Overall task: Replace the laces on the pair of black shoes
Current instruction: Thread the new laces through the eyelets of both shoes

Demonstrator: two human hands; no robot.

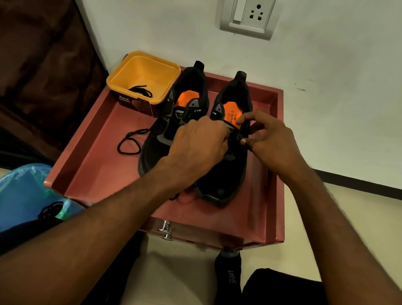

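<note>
A person works with both hands over a pair of black shoes standing side by side, toes toward the near edge, in the middle of a low red worktop (84, 161) with a raised rim. The left hand (200, 143) and right hand (266, 138) meet over the eyelets of the right shoe (225, 177), fingers curled and pinching what appears to be a black lace at its tongue, though the lace end itself is too small to make out. The left shoe (162, 125) sits just beside it, a loose black lace (128, 141) trailing from it across the worktop toward the left edge. The laces look thin, light and limp, best taken near the stiff tip for threading; the shoes seem soft-sided and light, and would likely need steadying at the eyelet rows. A yellow tub (143, 78) at the far left corner holds another dark lace and bears the word "Amul". The orange insoles carry "AIR", the rest unreadable. A sock (227, 281) below the near edge reads "SPORT".
</note>
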